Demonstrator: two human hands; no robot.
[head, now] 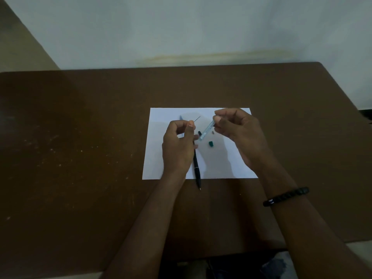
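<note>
Above a white sheet of paper (161, 158), my left hand (178, 146) pinches a thin dark pencil lead (197, 118) between thumb and fingertip; the lead points up and to the right. My right hand (239, 133) pinches the upper end of a clear lead tube (206, 132), which slants down to the left toward my left hand. A black mechanical pencil (196, 170) lies on the paper below my left hand, its tip past the paper's near edge. A small green cap (211, 143), a small black piece (199, 133) and a tiny grey bit (213, 133) lie on the paper.
The paper lies on a brown table (90, 137) that stands against a pale wall (181, 27). A bluish object (181, 117) shows on the paper behind my left hand. A black bracelet (285, 196) is on my right wrist.
</note>
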